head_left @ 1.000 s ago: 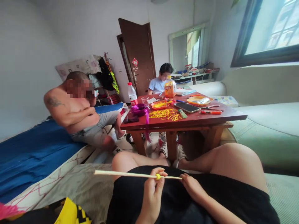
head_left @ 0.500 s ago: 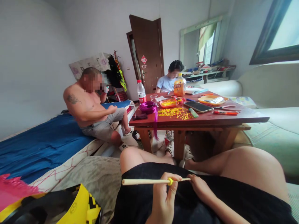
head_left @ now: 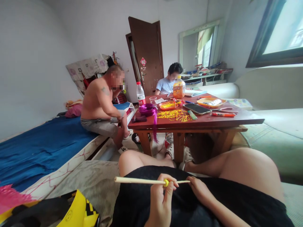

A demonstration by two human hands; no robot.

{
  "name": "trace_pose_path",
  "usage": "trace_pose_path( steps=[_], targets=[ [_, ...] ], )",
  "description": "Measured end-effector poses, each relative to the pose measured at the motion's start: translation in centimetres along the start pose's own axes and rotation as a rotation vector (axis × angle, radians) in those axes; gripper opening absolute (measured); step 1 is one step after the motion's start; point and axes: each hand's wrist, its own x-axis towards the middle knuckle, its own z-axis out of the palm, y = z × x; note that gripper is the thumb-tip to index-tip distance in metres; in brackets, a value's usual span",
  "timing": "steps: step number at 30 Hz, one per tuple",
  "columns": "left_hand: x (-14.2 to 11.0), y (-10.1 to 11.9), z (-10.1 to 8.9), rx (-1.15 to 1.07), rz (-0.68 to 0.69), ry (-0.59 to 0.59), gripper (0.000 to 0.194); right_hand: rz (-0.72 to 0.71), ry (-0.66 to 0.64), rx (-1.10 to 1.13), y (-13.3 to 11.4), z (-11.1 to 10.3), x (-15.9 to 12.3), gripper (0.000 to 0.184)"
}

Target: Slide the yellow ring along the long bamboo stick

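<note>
A pale wooden chopstick (head_left: 137,180) lies nearly level above my lap, its thick end pointing left. Around it sits a small yellow band (head_left: 166,183), where the fingers of my left hand (head_left: 162,195) are closed. At the thin tip, my right hand (head_left: 201,189) is closed in a pinch; the very end of the tip is hidden by its fingers. Black cloth (head_left: 139,201) covers my lap under both hands.
On the red-brown table (head_left: 246,119) are yellow strips (head_left: 171,115), a purple thread coil (head_left: 146,109), a phone (head_left: 197,108), pliers (head_left: 227,111) and bottles. One person (head_left: 97,97) sits on the blue bed at left, another (head_left: 163,85) behind the table. A yellow-black bag (head_left: 75,208) lies lower left.
The person on the bed has bent forward and lowered an arm toward the legs. The view has shifted slightly; my hands keep nearly the same hold on the chopstick.
</note>
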Motion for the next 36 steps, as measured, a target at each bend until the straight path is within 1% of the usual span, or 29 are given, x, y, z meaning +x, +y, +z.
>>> trace_pose_path(
  steps=[10,20,25,36],
  targets=[
    [0.01,-0.03,0.06,0.02,0.01,-0.01,0.029,0.004,-0.003,-0.004,0.12,-0.02,0.01,0.018],
    [-0.23,-0.22,-0.16,0.045,0.0,-0.023,0.027,0.014,-0.027,-0.016,-0.04,0.11,0.05,0.019],
    [-0.3,0.03,-0.13,0.033,-0.003,0.005,0.028,0.006,-0.022,-0.023,0.02,0.23,0.02,0.018],
    [-0.26,-0.1,-0.22,0.039,-0.004,0.001,0.029,-0.001,-0.022,-0.051,0.27,0.51,0.21,0.018]
  ],
)
